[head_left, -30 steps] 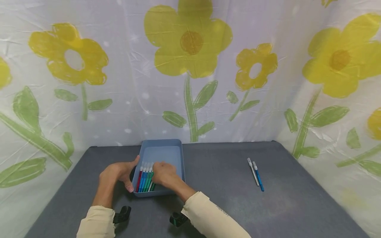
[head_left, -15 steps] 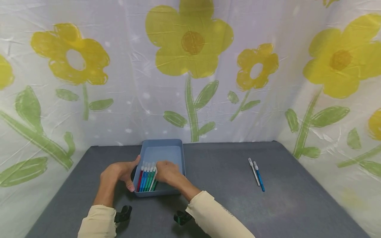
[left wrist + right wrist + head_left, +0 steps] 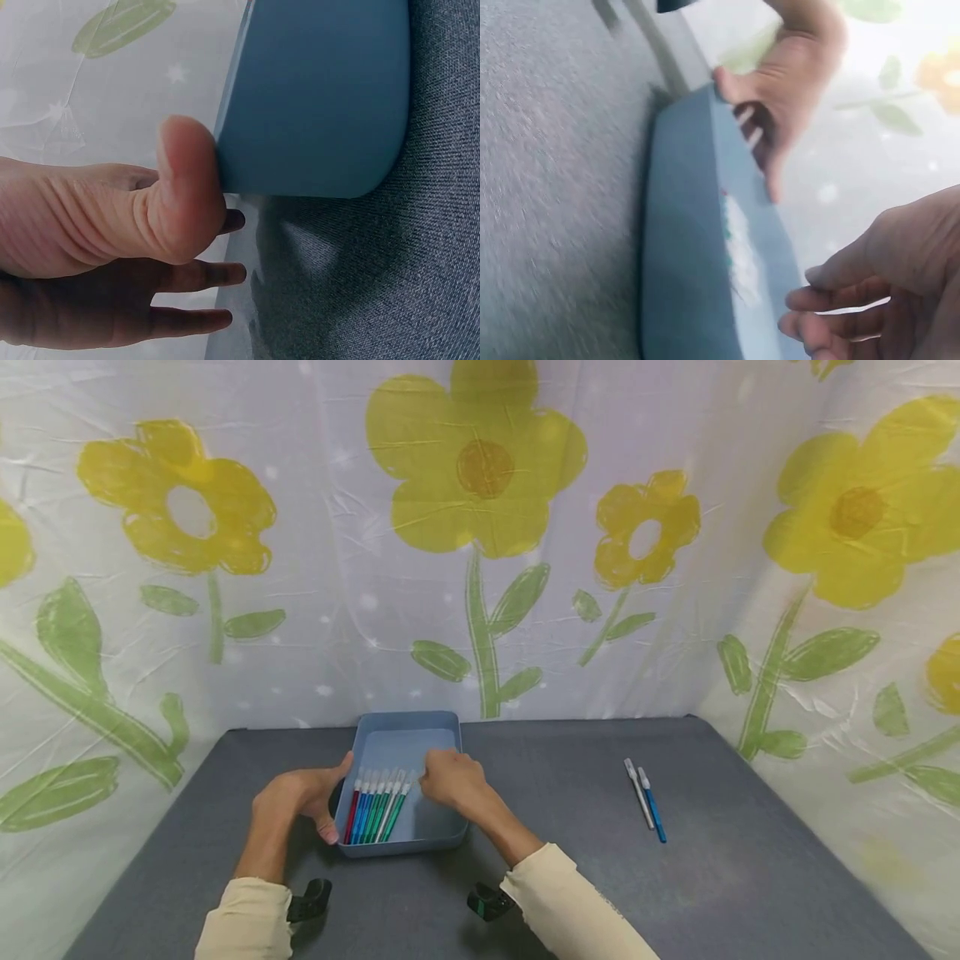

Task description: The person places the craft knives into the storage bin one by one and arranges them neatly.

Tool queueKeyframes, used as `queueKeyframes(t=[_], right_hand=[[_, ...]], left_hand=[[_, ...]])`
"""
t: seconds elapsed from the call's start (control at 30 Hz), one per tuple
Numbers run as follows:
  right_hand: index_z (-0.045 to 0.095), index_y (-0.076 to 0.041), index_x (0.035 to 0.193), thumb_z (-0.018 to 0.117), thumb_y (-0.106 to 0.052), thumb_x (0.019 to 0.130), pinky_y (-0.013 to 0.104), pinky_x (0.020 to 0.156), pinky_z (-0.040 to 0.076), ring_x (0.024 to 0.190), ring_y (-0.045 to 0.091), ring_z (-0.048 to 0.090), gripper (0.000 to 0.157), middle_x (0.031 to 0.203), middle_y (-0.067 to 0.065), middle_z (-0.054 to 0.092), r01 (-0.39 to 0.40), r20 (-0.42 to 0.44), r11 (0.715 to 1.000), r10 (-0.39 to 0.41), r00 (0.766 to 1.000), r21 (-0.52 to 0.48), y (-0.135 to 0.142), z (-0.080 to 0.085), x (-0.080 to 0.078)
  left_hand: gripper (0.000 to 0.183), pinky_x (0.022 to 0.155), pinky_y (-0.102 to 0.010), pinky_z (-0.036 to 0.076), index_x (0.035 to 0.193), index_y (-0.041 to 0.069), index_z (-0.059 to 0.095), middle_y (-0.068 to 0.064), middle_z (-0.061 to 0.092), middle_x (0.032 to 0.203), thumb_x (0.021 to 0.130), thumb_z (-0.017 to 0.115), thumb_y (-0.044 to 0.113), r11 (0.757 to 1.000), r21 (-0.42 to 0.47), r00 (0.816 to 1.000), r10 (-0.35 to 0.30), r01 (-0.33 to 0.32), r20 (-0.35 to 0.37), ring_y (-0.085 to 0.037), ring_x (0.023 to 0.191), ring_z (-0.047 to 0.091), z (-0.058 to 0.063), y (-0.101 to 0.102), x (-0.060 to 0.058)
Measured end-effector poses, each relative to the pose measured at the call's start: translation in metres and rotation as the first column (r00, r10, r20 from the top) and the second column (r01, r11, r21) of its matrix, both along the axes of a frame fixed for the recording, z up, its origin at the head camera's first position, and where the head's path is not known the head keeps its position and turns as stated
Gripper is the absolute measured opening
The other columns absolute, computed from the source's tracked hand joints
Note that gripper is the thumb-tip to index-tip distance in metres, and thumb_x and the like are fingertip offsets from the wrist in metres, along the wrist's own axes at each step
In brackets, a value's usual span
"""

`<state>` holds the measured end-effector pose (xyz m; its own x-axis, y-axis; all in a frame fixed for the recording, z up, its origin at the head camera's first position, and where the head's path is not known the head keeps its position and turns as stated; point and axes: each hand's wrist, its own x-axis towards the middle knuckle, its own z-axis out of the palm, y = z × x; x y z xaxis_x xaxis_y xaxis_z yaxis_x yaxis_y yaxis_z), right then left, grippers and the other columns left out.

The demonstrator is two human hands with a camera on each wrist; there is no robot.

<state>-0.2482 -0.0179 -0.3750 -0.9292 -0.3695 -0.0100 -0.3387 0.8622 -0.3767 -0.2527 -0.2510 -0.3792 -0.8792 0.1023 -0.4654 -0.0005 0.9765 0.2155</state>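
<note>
A shallow blue-grey tray [image 3: 408, 739] lies on the table, left of centre. Felt-tip pens with whitish caps line its left part: a red pen [image 3: 352, 817], then several blue and green ones, a silver pen [image 3: 390, 810] and a green pen [image 3: 397, 813] leaning at the right end. My left hand [image 3: 296, 793] touches the tray's near left corner with its thumb, other fingers spread fairly straight along the outside. Over the tray's right half, beside the pens, is my right hand [image 3: 453, 777]; its fingers [image 3: 817, 300] are loosely curled with nothing between them.
On the right of the dark grey table [image 3: 555, 827] lie two more pens, a silver one [image 3: 640, 797] and a blue one [image 3: 653, 807]. A flower-printed curtain [image 3: 322, 568] hangs behind and at both sides. Black camera mounts hang at both wrists.
My right hand has moved right, away from the pens, releasing them. The silver and green pens at the row's right end now lean rightward and show fully. My left hand has stayed put.
</note>
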Motion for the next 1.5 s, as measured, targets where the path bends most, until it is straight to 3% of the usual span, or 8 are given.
queueKeyframes(t=[0.27, 0.5, 0.9, 1.23, 1.5], right_hand=[[0.030, -0.020, 0.050, 0.065, -0.015, 0.102, 0.025, 0.045, 0.015, 0.045, 0.008, 0.017, 0.063, 0.047, -0.008, 0.018, 0.070, -0.080, 0.993, -0.077, 0.994, -0.090, 0.043, 0.009, -0.003], [0.031, -0.020, 0.050, 0.068, -0.018, 0.101, 0.025, 0.046, 0.017, 0.046, 0.008, 0.019, 0.063, 0.049, -0.009, 0.019, 0.139, -0.081, 0.987, -0.146, 0.986, -0.078, 0.085, 0.009, -0.007], [0.034, -0.021, 0.051, 0.070, -0.017, 0.100, 0.027, 0.049, 0.022, 0.046, 0.008, 0.021, 0.061, 0.049, -0.007, 0.022, 0.274, -0.076, 0.961, -0.276, 0.958, -0.032, 0.166, -0.004, -0.011], [0.034, -0.022, 0.053, 0.067, -0.014, 0.099, 0.024, 0.048, 0.021, 0.049, 0.007, 0.020, 0.057, 0.051, -0.008, 0.023, 0.350, 0.017, 0.936, -0.351, 0.936, 0.038, 0.238, -0.002, -0.013], [0.037, -0.020, 0.058, 0.063, -0.015, 0.097, 0.030, 0.052, 0.032, 0.050, 0.013, 0.035, 0.048, 0.054, -0.004, 0.034, 0.413, 0.073, 0.901, -0.424, 0.903, 0.132, 0.278, -0.006, -0.018]], left_hand=[[0.144, 0.119, -0.072, 0.031, 0.167, 0.005, 0.001, -0.035, 0.022, 0.168, 0.065, 0.099, 0.029, 0.999, -0.006, 0.999, -0.040, 0.040, -0.015, -0.055, 0.152, 0.032, -0.001, 0.000, -0.001], [0.145, 0.117, -0.073, 0.031, 0.168, 0.006, 0.000, -0.035, 0.022, 0.168, 0.065, 0.099, 0.029, 0.999, 0.010, 0.999, -0.042, 0.042, -0.009, -0.056, 0.152, 0.031, -0.003, -0.002, 0.000], [0.147, 0.118, -0.075, 0.028, 0.168, 0.008, -0.005, -0.034, 0.018, 0.169, 0.065, 0.099, 0.025, 0.999, 0.036, 1.000, -0.012, 0.011, 0.012, -0.057, 0.154, 0.026, -0.003, -0.002, -0.003], [0.147, 0.117, -0.075, 0.030, 0.168, 0.009, -0.002, -0.034, 0.020, 0.169, 0.063, 0.100, 0.028, 1.000, 0.022, 1.000, -0.007, 0.007, 0.003, -0.057, 0.153, 0.027, -0.002, -0.002, -0.002], [0.146, 0.117, -0.075, 0.029, 0.168, 0.009, -0.002, -0.034, 0.019, 0.169, 0.064, 0.100, 0.026, 0.999, 0.032, 1.000, 0.001, -0.001, 0.002, -0.058, 0.153, 0.027, -0.003, -0.003, -0.002]])
